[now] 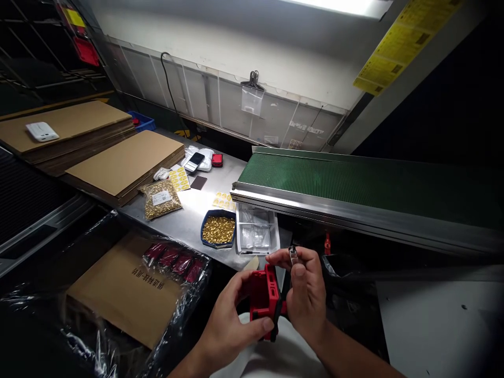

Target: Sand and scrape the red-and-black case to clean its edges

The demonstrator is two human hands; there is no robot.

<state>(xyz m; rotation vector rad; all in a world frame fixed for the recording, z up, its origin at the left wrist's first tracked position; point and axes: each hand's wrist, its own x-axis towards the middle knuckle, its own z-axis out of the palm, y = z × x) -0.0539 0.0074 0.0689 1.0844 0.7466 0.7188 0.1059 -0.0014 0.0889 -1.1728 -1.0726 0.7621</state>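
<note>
Mid-assembly by the look of it: left hand [232, 325] grips the red plastic housing [264, 300] near the body, right hand [305, 294] closed on its right side, pinching a small clear part [293, 254] above, not yet seated; blue tray of brass pieces [218, 229] waits on the desk [205, 202].

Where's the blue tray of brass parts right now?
In the head view, the blue tray of brass parts sits on the metal table, left of the clear plastic tray, just beyond the hands.
</note>
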